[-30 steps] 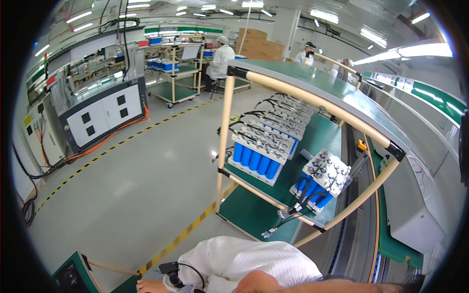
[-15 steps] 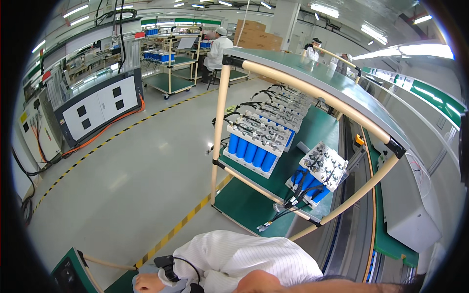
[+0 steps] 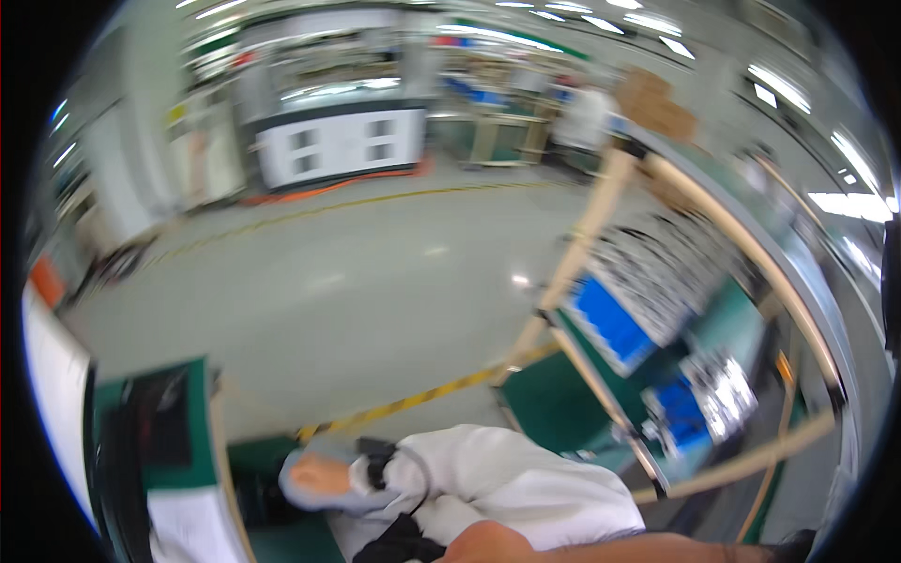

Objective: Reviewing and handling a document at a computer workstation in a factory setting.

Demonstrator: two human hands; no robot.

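Observation:
My left hand [image 3: 321,475] is low in the view, left of centre, with grey material around the bare skin. A black device with a cable [image 3: 377,462] is strapped at its wrist, below a white sleeve [image 3: 516,474]. The fingers are smeared by motion, and I cannot make out anything in them. Nearest to the hand is a green-topped stand [image 3: 195,422] with a dark panel and a white sheet. My right hand is out of view.
At right, a cart with cream tube rails [image 3: 587,375] carries blue battery packs [image 3: 615,324] and a separate pack [image 3: 699,403] with metallic tops. Yellow-black floor tape [image 3: 404,405] runs past it. Farther off are a white-fronted machine [image 3: 343,145] and a person in white [image 3: 584,117].
My view has swung left, so the cart appears farther right and more of the green-topped stand shows. My left hand appears higher and further right. The picture is now blurred.

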